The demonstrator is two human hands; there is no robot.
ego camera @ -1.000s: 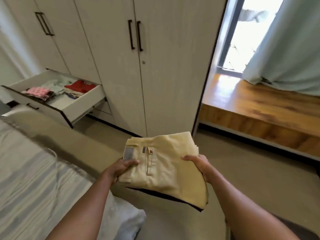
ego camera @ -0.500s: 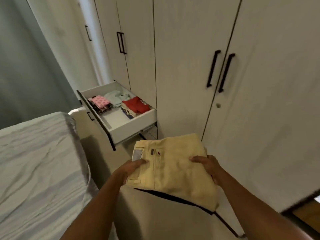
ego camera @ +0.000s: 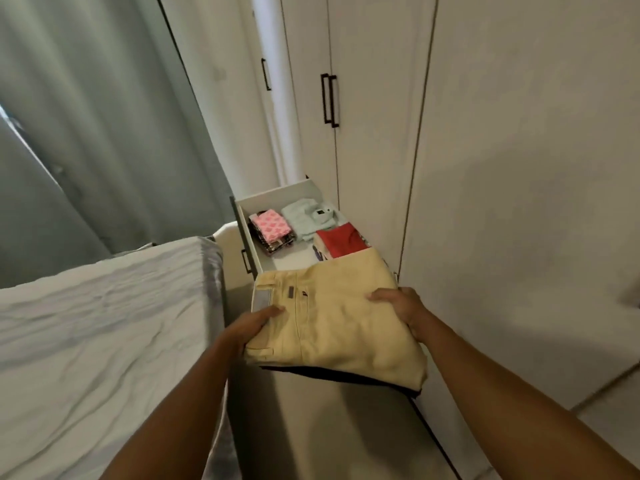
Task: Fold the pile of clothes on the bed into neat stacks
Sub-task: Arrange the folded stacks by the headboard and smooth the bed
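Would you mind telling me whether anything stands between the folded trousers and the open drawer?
Nothing visible does. The left hand and right hand hold the trousers at the near end of the open drawer. The pink stack, mint shirt and red stack lie further in, with bare floor beside them.

No lettering is legible: the grey patch (ego camera: 262, 296) on the folded yellow trousers (ego camera: 332, 330) and the small tag (ego camera: 320, 213) on the pale green garment (ego camera: 301, 218) in the drawer (ego camera: 277, 190) are perhaps labels, but too blurred to read.

folded yellow trousers (ego camera: 339, 317), held above open drawer (ego camera: 277, 197)
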